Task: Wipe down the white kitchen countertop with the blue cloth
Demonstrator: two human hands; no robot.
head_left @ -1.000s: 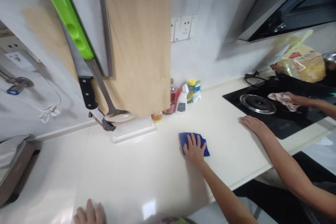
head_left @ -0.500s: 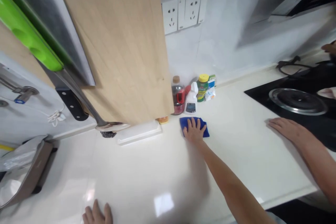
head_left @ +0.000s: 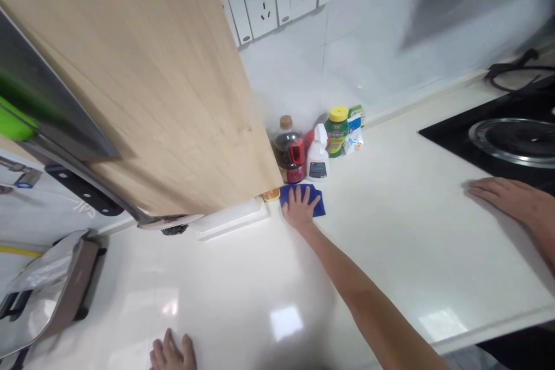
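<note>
My right hand (head_left: 299, 208) lies flat with spread fingers on a folded blue cloth (head_left: 319, 206), pressing it against the white countertop (head_left: 243, 289). Just behind the cloth stand a dark bottle with a brown cap (head_left: 286, 153) and a white spray bottle (head_left: 318, 156). An orange-topped item (head_left: 271, 194) touches or nearly touches the cloth's left edge. At the bottom, my left hand (head_left: 171, 354) rests on the counter, fingers apart and holding nothing; its wrist is out of view.
A wooden board (head_left: 165, 98) with hanging utensils looms at upper left. A green jar with a yellow lid (head_left: 337, 130) and small packets (head_left: 353, 139) stand by the wall. Another person's hand (head_left: 507, 196) rests near the black stove (head_left: 455, 133). A grey-brown pan (head_left: 71, 295) sits left.
My right hand has slid the blue cloth leftward, from in front of the spray bottle to in front of the dark bottle. The camera view has shifted; my left hand stays on the counter.
</note>
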